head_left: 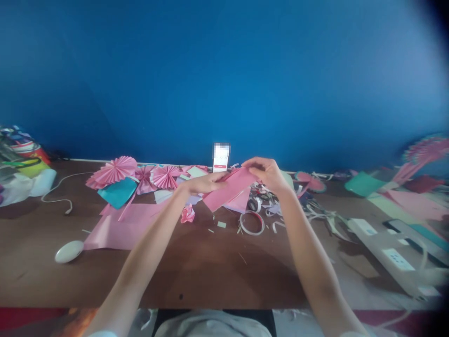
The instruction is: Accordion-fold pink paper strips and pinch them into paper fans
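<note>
A folded strip of pink paper (229, 189) is held up over the back middle of the table, tilted with its right end higher. My left hand (206, 182) grips it from the left, its fingers partly hidden behind the paper. At the upper right end, my right hand (264, 173) pinches the paper's edge between thumb and fingers. Below and behind it another pink sheet (240, 201) shows. Just beneath lie a crumpled pink paper piece (188, 214) and a roll of tape (251, 223).
Pink pleated paper fans (166, 177) and a teal paper piece (118, 192) sit left of my hands. A lit phone (220, 159) stands against the blue wall. A white mouse (69, 252) is at left; paper scraps and a power strip (389, 257) lie right.
</note>
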